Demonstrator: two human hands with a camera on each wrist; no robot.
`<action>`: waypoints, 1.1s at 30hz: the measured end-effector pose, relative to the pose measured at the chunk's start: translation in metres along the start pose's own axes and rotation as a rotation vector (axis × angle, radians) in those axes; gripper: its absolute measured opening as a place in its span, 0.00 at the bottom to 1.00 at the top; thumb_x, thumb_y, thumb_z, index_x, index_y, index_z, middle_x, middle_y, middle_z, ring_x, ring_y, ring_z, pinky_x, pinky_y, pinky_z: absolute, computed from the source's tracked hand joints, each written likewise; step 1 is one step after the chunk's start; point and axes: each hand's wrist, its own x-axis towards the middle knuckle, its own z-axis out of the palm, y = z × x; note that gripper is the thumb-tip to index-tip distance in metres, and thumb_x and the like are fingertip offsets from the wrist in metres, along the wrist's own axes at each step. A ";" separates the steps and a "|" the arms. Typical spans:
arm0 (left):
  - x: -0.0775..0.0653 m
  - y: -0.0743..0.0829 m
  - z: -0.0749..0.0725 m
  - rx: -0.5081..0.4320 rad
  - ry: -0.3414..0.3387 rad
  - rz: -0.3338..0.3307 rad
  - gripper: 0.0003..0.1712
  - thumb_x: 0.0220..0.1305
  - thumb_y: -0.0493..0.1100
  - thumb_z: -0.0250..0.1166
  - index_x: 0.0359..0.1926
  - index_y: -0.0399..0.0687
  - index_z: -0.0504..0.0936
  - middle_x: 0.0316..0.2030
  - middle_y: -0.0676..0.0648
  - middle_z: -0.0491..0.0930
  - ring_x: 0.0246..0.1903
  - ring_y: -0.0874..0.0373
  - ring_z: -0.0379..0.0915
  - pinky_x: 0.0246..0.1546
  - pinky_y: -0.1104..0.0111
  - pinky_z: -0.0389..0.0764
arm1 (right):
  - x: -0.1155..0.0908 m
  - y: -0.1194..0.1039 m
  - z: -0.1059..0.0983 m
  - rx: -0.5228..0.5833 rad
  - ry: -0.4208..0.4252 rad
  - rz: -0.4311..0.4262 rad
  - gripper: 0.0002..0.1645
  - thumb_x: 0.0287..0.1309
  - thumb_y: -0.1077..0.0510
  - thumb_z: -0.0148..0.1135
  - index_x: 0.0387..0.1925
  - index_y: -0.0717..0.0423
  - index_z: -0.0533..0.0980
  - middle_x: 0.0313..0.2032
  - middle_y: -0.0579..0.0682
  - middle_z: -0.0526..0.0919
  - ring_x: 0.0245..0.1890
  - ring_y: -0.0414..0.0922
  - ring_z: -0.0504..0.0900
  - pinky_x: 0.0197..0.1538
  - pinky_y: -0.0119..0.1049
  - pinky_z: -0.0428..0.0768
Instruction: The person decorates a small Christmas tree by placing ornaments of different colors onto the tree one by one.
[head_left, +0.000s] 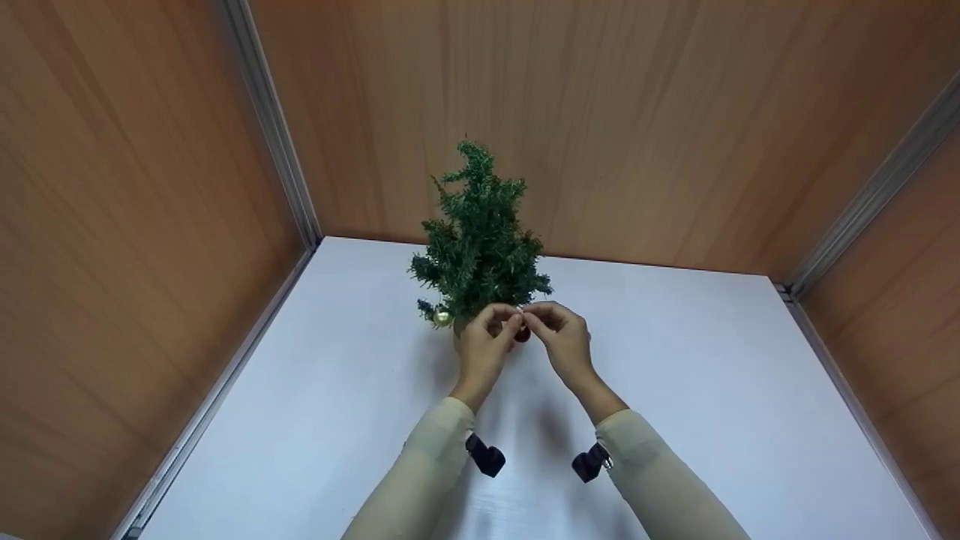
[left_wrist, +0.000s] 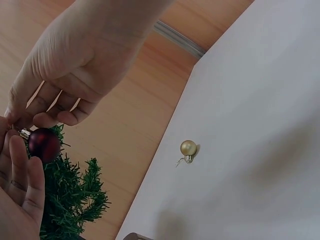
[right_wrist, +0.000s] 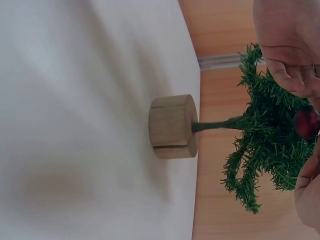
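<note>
A dark red Christmas ball (head_left: 523, 334) hangs just under my fingertips, in front of the lower branches of a small artificial Christmas tree (head_left: 480, 240). My left hand (head_left: 486, 341) and right hand (head_left: 566, 341) meet at its thin hanging string, each pinching with thumb and forefinger. In the left wrist view the red ball (left_wrist: 44, 145) shows its metallic cap up near the fingertips. Whether the string is around a twig cannot be told. A gold ball (head_left: 442, 319) hangs from a low branch on the left.
Another gold ball (left_wrist: 188, 147) with a string lies on the white table (head_left: 712, 390), right of the tree. The tree stands on a round wooden base (right_wrist: 172, 127), mostly hidden from the head view by my hands. Wood-grain panels (head_left: 600, 135) enclose the table at back and sides.
</note>
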 end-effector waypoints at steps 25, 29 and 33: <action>0.001 0.003 -0.009 0.002 -0.005 0.040 0.10 0.68 0.49 0.64 0.45 0.49 0.82 0.37 0.48 0.80 0.30 0.51 0.76 0.29 0.72 0.77 | 0.005 -0.013 0.004 0.051 -0.043 -0.076 0.08 0.63 0.64 0.64 0.40 0.65 0.82 0.38 0.56 0.85 0.35 0.42 0.81 0.39 0.27 0.78; 0.001 0.004 -0.012 0.004 -0.008 0.037 0.09 0.68 0.49 0.64 0.45 0.52 0.82 0.32 0.46 0.79 0.26 0.57 0.73 0.27 0.71 0.75 | 0.007 -0.015 0.006 0.044 -0.052 -0.093 0.07 0.63 0.63 0.64 0.40 0.64 0.82 0.38 0.55 0.85 0.35 0.45 0.81 0.38 0.27 0.77; 0.000 0.005 -0.013 0.013 -0.007 0.038 0.09 0.67 0.48 0.65 0.46 0.53 0.83 0.32 0.47 0.81 0.26 0.59 0.73 0.26 0.71 0.75 | 0.008 -0.017 0.008 0.031 -0.056 -0.101 0.07 0.63 0.63 0.64 0.40 0.63 0.83 0.38 0.55 0.86 0.35 0.46 0.81 0.38 0.28 0.76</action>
